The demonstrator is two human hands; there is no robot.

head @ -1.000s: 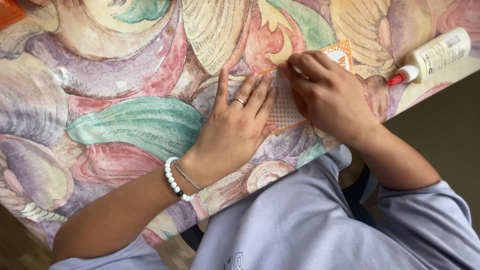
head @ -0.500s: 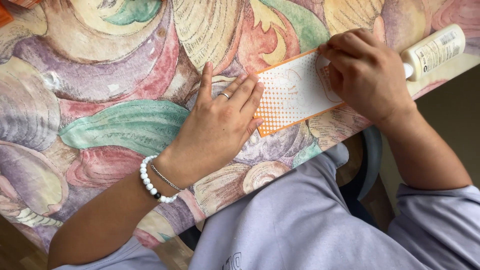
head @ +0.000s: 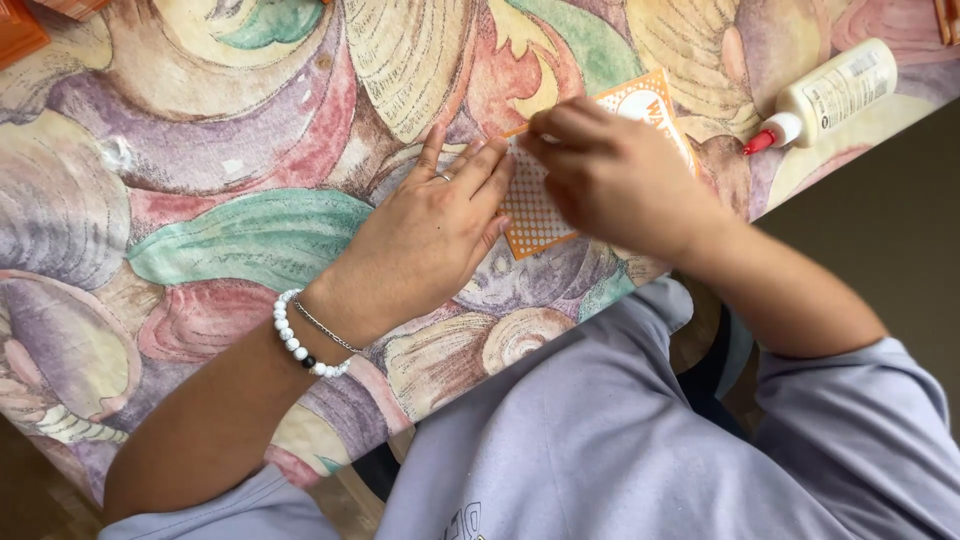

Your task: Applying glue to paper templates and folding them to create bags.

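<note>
1. While the desk (head: 200, 130), covered in a shell-patterned cloth, lies broad and bare at the left, an orange box (head: 18, 32) sits at its far left corner.
2. Flat and unclenched, the left hand (head: 425, 235) presses its fingertips on the left edge of the orange dotted card (head: 535, 215).
3. Over the card's middle, the right hand (head: 615, 175) pinches at its top edge.
4. Near the desk's right edge lies a white glue bottle (head: 835, 90), red-tipped; its contents cannot be seen.
</note>
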